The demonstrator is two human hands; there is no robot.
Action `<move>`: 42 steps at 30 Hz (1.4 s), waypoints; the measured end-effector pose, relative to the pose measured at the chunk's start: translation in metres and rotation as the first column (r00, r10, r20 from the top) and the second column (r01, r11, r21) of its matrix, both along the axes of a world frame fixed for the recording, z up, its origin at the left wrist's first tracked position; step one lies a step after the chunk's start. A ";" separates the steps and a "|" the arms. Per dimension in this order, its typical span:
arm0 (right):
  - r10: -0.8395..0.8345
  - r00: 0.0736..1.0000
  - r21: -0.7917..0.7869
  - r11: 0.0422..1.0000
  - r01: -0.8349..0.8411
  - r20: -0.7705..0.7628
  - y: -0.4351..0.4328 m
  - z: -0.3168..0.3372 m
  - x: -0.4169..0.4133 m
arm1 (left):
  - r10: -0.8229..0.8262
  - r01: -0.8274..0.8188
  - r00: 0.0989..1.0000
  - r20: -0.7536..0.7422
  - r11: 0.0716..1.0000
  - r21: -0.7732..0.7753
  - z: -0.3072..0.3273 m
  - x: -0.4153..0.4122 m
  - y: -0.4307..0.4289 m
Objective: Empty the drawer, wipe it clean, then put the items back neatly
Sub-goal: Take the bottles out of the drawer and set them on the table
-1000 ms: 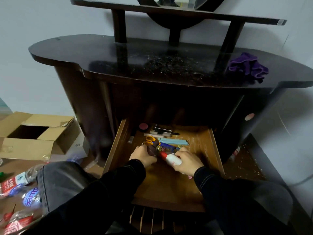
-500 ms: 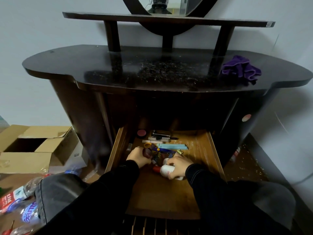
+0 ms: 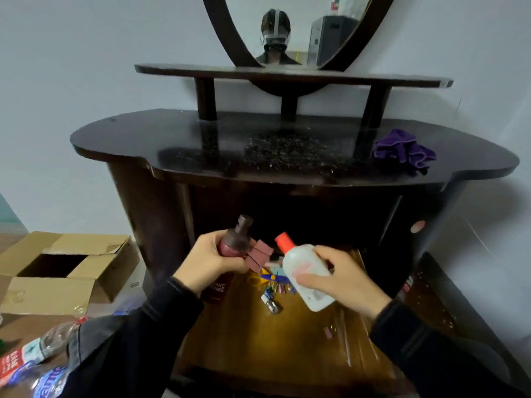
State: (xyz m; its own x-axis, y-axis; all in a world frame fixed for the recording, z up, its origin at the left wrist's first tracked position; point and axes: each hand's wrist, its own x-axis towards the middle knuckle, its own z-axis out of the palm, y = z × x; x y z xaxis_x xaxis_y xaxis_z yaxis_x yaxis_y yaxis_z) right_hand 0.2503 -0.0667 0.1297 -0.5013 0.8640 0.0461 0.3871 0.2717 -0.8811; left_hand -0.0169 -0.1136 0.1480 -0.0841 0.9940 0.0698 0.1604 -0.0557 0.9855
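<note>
Drawer [image 3: 287, 340] is being emptied: left hand [image 3: 207, 265] is lifting out, gripping a dark red bottle [image 3: 234, 242], right hand [image 3: 339, 278] gripping a white bottle [image 3: 304, 271]

Open cardboard box [image 3: 51, 294] near plastic bottles [image 3: 37, 351]

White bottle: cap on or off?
On: red cap sits on the white bottle neck; right hand holds it tilted above the drawer.

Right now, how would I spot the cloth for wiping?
Find the dark dressing table under the oval mirror. On its top, near the right end, lies a crumpled purple cloth, the only soft, colourful thing on that dusty surface.
</note>
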 end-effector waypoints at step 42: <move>-0.483 0.875 0.275 0.839 0.469 -0.016 0.194 0.124 -0.114 | 0.464 -0.440 0.885 -0.026 0.854 0.279 0.110 -0.047 0.228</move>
State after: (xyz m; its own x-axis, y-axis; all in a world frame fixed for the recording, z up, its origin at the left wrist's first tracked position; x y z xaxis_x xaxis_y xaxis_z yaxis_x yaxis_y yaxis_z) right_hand 0.1364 0.1277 0.2540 -0.0395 0.9561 0.2902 0.5716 0.2598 -0.7783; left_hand -0.0636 0.1140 0.2576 -0.5008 0.7931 0.3467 0.3164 -0.2051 0.9262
